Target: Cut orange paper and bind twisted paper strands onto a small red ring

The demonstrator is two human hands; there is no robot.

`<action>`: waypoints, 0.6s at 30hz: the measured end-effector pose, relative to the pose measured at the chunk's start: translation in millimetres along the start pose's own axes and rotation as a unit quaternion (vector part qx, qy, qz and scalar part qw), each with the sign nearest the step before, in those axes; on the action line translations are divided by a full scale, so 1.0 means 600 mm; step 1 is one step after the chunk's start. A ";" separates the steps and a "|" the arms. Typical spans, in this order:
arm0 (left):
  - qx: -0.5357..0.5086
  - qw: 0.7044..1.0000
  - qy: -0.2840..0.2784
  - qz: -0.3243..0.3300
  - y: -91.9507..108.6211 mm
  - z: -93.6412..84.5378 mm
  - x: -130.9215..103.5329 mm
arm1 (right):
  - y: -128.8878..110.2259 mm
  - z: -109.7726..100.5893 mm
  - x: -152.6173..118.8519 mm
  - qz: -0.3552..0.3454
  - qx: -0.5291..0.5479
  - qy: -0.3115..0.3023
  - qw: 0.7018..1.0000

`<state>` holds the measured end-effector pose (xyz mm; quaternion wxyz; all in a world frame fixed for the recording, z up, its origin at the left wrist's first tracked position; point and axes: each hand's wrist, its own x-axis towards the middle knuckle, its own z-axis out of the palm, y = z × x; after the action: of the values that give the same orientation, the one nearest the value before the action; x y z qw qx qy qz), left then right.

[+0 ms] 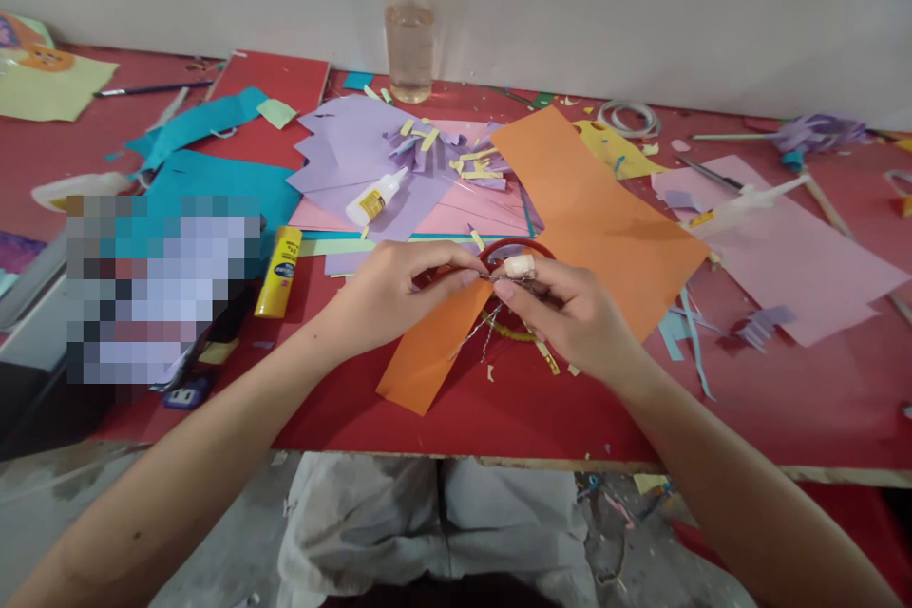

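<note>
Left hand (395,293) and right hand (574,304) pinch a silvery twisted strand (490,332) crosswise between them, its tails slanting near-left.

No text can be read with certainty. The yellow glue stick (278,273), left of the middle of the table (342,418), carries dark print (285,268) too small and blurred to resolve. The yellow label (371,205) on the white glue bottle (387,191), nearer the table's back edge, is likewise illegible.
</note>
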<state>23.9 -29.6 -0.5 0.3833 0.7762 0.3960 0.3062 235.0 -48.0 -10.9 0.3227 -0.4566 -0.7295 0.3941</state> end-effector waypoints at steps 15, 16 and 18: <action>0.011 1.000 0.002 0.008 0.001 0.000 0.000 | -0.003 -0.001 -0.002 -0.005 -0.021 0.005 1.000; 0.010 1.000 0.002 0.009 0.001 0.000 0.000 | -0.003 0.000 -0.002 -0.007 -0.023 0.005 1.000; 0.007 1.000 0.002 0.012 0.000 0.000 0.000 | -0.003 0.000 -0.002 -0.011 -0.026 0.006 1.000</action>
<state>24.0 -29.9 -0.7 0.3730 0.7829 0.3900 0.3096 234.9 -49.6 -9.3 0.3193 -0.4589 -0.7424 0.3692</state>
